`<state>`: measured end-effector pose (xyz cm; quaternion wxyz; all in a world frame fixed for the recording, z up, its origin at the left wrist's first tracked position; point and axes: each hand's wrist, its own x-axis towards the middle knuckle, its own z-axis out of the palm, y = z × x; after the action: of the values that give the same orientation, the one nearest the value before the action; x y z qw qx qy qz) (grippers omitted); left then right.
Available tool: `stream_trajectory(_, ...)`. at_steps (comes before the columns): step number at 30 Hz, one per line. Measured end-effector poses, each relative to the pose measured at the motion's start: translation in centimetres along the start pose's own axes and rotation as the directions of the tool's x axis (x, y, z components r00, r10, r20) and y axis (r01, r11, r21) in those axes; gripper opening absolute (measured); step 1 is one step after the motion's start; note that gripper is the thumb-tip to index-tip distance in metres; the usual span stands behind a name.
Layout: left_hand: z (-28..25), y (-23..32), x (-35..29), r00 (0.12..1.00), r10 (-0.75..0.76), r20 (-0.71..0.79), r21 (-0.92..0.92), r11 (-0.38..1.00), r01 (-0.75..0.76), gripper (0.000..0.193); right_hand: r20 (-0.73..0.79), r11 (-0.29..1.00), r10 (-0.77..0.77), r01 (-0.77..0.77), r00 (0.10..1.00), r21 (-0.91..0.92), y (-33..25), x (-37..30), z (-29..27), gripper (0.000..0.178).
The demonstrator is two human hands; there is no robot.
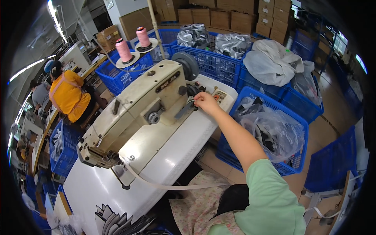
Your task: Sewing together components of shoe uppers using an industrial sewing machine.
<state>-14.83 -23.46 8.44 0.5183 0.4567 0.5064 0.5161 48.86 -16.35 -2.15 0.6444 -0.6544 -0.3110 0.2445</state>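
Observation:
My right hand (206, 102) reaches over the white table to the wheel end of a cream sewing machine (137, 105). Its fingertips are pinched together beside some thin pale strands (190, 101) and a flat grey piece (183, 111). What lies between the fingers is too small to make out. A pale narrow tape (168, 187) runs from under the machine's needle end across the table edge toward my lap. My left hand does not show.
Pink thread cones (123, 51) stand behind the machine. Dark, pale-edged cut pieces (117, 223) lie at the near table edge. A blue crate (301, 154) with plastic-bagged pieces stands to the right. At far left sits a person in an orange top (66, 96).

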Motion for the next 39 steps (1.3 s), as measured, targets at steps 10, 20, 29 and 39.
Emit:
stream_trajectory(10, -0.9, -0.9, -0.7, 0.984, -0.109, -0.14, -0.006, 0.994, 0.109, 0.069, -0.08, 0.694, -0.657, 0.561, 0.749, -0.451, -4.2, -6.9, 3.8, 0.006)
stream_trajectory(20, 0.6, 0.3, 2.1, 0.989, 0.041, -0.144, -0.25, 0.965, -0.077, 0.071, 0.907, 0.933, -0.327, 0.244, 0.266, 0.265, -11.9, -26.9, 18.0, 0.023)
stream_trajectory(29, 2.4, -1.5, -0.1, 0.755, 0.655, 0.03, 0.887, 0.331, -0.322, 0.101, 0.96, 0.611, -0.235, -0.744, 0.154, 0.269, -12.5, -33.7, 29.9, 0.09)
stream_trajectory(39, 3.2, -3.3, -0.5, 0.674, 0.711, 0.203, 0.894, 0.146, -0.424, 0.093, 0.94, 0.475, -0.034, -0.822, 0.339, 0.314, -10.7, -36.1, 30.5, 0.079)
